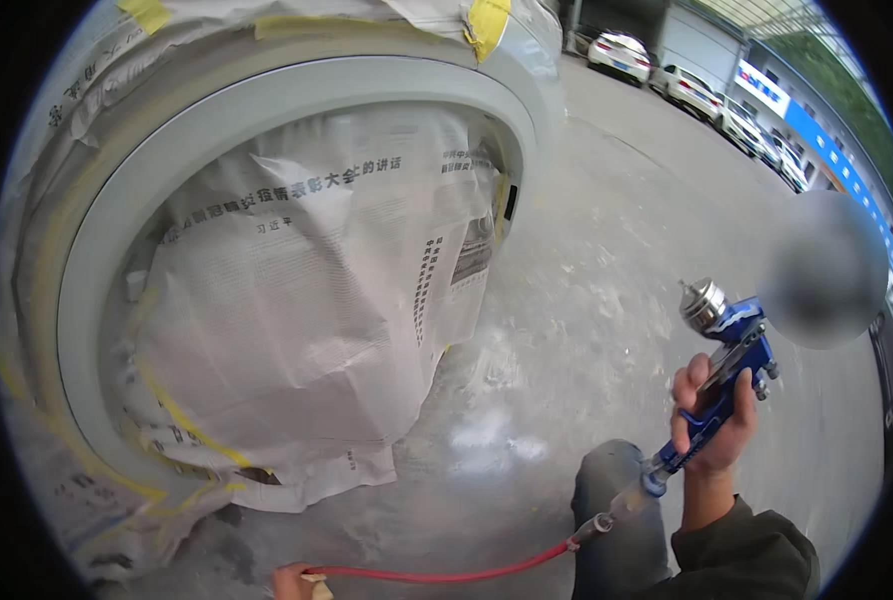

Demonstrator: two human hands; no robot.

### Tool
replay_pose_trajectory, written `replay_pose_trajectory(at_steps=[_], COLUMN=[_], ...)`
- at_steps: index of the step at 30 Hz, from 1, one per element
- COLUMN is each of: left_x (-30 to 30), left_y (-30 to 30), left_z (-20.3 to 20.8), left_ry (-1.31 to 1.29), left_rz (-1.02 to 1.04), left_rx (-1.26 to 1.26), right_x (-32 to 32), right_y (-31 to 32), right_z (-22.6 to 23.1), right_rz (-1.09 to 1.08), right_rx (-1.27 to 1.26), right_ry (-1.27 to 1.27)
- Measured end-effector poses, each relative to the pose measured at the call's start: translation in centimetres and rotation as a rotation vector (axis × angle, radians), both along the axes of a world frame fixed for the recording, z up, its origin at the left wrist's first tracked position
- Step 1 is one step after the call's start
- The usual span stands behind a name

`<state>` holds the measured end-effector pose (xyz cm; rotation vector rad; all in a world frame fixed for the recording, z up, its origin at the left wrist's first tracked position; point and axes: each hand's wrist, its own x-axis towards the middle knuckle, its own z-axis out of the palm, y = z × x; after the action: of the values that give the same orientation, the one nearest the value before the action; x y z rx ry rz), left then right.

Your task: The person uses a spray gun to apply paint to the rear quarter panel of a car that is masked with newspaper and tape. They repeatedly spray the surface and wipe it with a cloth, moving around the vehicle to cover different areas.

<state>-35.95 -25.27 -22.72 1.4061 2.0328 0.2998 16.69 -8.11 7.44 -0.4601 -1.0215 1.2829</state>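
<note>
My right hand is closed around the handle of a blue spray gun, raised to the right of a car's wheel arch. Its silver nozzle points up and left, away from my fingers. From the gun's lower end a red air hose runs left to my left hand, which is closed on it at the bottom edge, partly cut off. A small pale yellow piece shows beside those fingers. The pale grey wheel arch trim is bare, while newspaper covers the wheel opening.
Masking paper and yellow tape surround the arch. My bent knee is below the gun. A blurred grey round shape appears beside the gun. Parked cars line the far right, across a grey concrete floor.
</note>
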Motion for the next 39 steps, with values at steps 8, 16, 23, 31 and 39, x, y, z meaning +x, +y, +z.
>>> replay_pose_trajectory(at_steps=[8, 16, 23, 31, 39], left_x=[-5.9, -5.1, -5.7, -5.4, -3.7], left_y=[-0.3, -2.2, -6.8, -8.8, -10.3], left_z=[-1.6, 8.2, 12.5, 6.8, 7.9], left_ry=[-0.205, -0.002, -0.179, -0.056, 0.180], left_rz=[0.032, 0.137, 0.123, 0.308, 0.267], left_rx=[0.030, 0.349, 0.425, 0.568, 0.544], right_x=[-10.3, -13.9, -14.8, -15.9, -16.9], right_y=[-7.5, -9.7, -12.6, -10.4, -9.3], right_z=[3.0, 6.5, 8.9, 2.8, -0.2], right_rz=[-0.751, -0.588, -0.592, -0.616, -0.400], right_rx=[-0.108, -0.059, -0.154, -0.012, 0.033], right_ry=[-0.207, -0.405, -0.357, -0.373, -0.379])
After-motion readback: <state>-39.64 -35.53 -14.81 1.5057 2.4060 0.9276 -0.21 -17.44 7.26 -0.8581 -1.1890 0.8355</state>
